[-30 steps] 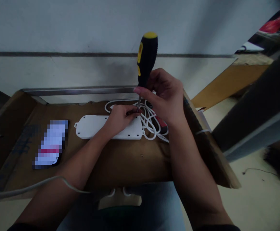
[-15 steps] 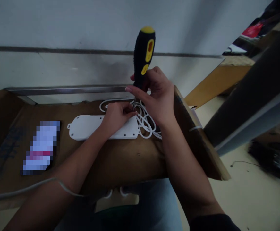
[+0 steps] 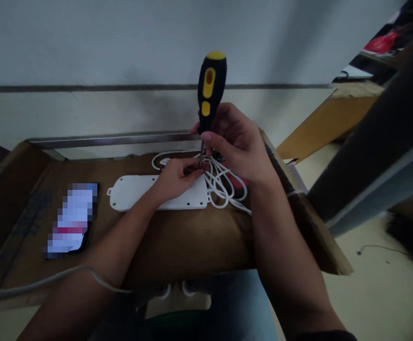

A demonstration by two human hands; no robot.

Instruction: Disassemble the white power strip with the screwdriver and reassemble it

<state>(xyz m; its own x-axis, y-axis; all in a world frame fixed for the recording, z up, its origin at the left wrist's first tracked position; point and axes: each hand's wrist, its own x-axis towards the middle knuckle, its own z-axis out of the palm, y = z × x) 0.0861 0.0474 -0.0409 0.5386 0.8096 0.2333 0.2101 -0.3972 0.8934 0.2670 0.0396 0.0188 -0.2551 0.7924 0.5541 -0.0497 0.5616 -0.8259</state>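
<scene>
A black and yellow screwdriver stands nearly upright, its shaft pointing down. My right hand grips it low on the handle, between thumb and fingers. The tip meets the far right end of a white power strip, which lies with its screw-holed side up. There, my left hand rests across the strip, thumb and fingers pinched around the screwdriver's tip. Whatever small thing these fingers may hold is hidden. From the strip's right end runs a coiled white cable.
A phone with a blurred screen lies at the left of the wooden tray. Something red and black sits under the cable. A small screw-like piece lies in front. A grey cord crosses the front left edge.
The screwdriver handle has turned, so its yellow marks face more to the left, and it stands more upright. My right thumb has shifted. The whole view has moved slightly.
</scene>
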